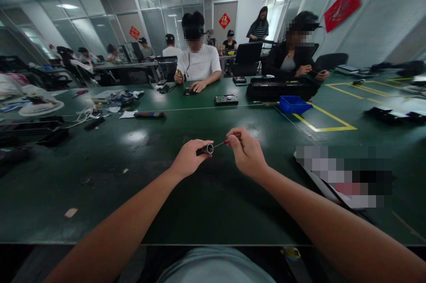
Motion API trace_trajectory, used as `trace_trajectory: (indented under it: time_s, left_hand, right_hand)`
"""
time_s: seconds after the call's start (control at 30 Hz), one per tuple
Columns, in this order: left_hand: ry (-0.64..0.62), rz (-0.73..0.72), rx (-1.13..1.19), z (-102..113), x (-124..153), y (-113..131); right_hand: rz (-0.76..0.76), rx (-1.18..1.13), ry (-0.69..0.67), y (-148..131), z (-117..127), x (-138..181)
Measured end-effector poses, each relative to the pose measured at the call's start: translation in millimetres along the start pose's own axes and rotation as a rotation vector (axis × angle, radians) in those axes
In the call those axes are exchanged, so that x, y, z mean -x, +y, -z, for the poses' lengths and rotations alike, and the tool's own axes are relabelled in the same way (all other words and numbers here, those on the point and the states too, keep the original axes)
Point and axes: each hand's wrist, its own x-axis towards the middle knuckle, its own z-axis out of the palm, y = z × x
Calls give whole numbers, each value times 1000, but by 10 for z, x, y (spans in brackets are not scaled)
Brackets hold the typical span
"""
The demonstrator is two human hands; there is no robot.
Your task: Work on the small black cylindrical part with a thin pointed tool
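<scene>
Above the green table (pixel 186 203), my left hand (pixel 188 158) grips a small dark cylinder (pixel 207 149) with a silver-rimmed round end turned to the right. Most of the cylinder's body is hidden by the fingers. My right hand (pixel 246 152) is closed on the reddish handle of a thin screwdriver (pixel 220 143). Its shaft points left, and the tip reaches the cylinder's round end. Whether the tip sits inside or only touches the end, I cannot tell.
Across the table, a person in a white shirt (pixel 201 61) works with a screwdriver; another person in black (pixel 289 59) sits right. A hard drive (pixel 226 99), a blue bin (pixel 294 104), a dark cylindrical tool (pixel 149 115) and a white fan (pixel 41 108) lie around. Papers (pixel 319 181) are nearby right.
</scene>
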Motion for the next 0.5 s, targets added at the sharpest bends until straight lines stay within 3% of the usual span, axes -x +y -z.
trace_trajectory:
  time_s: [0.5]
  left_hand:
    - [-34, 50, -19, -16, 5, -42]
  right_hand:
    - [-37, 160, -15, 37, -5, -61]
